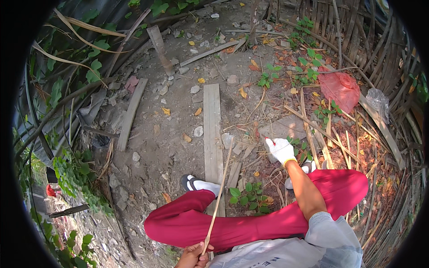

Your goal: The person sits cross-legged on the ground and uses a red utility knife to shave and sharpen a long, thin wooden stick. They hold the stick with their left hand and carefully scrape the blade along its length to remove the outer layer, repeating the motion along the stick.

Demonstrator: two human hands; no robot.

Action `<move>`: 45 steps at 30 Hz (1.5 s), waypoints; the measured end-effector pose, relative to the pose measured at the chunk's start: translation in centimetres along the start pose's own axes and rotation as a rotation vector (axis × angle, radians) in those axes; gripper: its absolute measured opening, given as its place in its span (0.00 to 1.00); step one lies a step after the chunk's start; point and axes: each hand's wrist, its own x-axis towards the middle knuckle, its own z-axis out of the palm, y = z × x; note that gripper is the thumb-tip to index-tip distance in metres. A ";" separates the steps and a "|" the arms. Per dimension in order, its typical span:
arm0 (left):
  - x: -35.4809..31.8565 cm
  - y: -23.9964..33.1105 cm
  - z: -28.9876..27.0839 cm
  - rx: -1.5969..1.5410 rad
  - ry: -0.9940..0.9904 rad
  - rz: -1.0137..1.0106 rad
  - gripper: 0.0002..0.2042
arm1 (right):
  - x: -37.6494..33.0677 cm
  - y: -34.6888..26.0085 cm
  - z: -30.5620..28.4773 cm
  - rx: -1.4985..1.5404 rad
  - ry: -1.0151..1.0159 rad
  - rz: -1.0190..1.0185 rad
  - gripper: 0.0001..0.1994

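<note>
So the person's left hand [194,257] is bare, down at the bottom edge, with its thumb and fingers pinching a long, thin, pale tan wooden stick [219,192] close to its near end. The stick slants up and a bit right, passing in front of the loose maroon trousers [259,224], and its far tip shows just right of a long, flat, weathered grey plank [212,120] lying on the dirt. The right hand [281,150] wears a white knit glove with a yellow cuff and is out past the knees, well apart from the stick, fingers curled. Some small, thin, dark red thing [264,136] pokes out by its fingertips, but honestly I can't tell what it is or if it's gripped. Right by that glove there's a flat greyish slab [283,127], and further off to the upper right a crumpled, see-through red plastic bag [338,89] sits among dry leaves and sticks.
</note>
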 end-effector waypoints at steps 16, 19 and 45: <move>9.2 5.8 7.0 0.182 -0.103 0.412 0.15 | -5.8 -6.0 -1.3 -0.265 0.097 -0.118 0.21; 11.3 5.4 7.3 0.230 -0.229 0.475 0.14 | -4.1 -3.9 0.4 -0.317 0.158 -0.208 0.23; 13.9 5.3 7.8 0.306 -0.108 0.516 0.24 | -14.1 -14.4 -4.4 0.229 -0.066 -0.656 0.19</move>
